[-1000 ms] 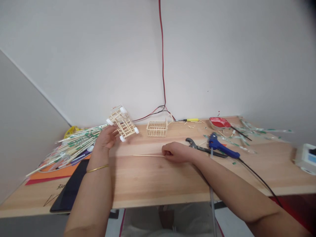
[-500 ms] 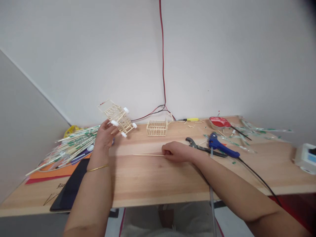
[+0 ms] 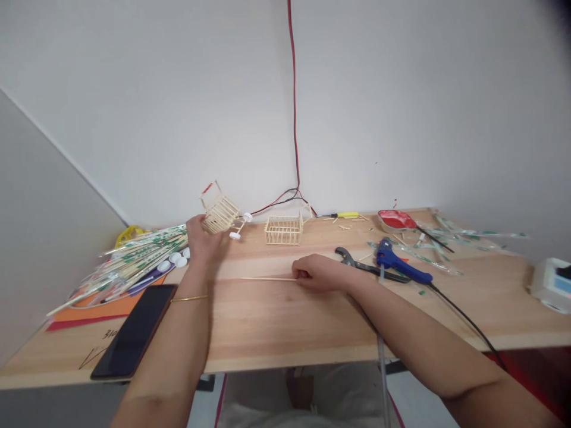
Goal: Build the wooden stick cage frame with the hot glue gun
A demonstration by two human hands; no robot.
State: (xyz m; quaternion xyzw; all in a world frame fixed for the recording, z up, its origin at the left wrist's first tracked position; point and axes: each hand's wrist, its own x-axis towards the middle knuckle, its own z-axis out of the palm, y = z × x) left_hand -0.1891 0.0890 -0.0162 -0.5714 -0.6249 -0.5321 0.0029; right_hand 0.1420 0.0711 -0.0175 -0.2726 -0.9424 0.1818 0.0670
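Observation:
My left hand (image 3: 203, 239) grips a small cart built of wooden sticks (image 3: 222, 214), raised at the back left of the table. White round wheels (image 3: 235, 236) show on its right end, and a frame with a red mark rises from its other end. Low on the tabletop, my right hand (image 3: 317, 274) is closed on one end of a thin wooden stick (image 3: 266, 279) that points left. Behind that hand stands a second stick-built frame, like an open crate (image 3: 284, 230).
Bagged sticks (image 3: 147, 252), white discs (image 3: 179, 260) and a phone (image 3: 134, 333) lie left. To the right are black-handled pliers (image 3: 372, 270), a blue glue gun (image 3: 404, 264) with its cord, a red-stained dish (image 3: 396, 220) and plastic wrappers (image 3: 437, 258). A yellow-handled tool (image 3: 347, 215) lies behind.
My left hand has moved right and turned the cart, so its slatted side now faces me. White discs on the left have come into view. My right hand has stayed put with the stick.

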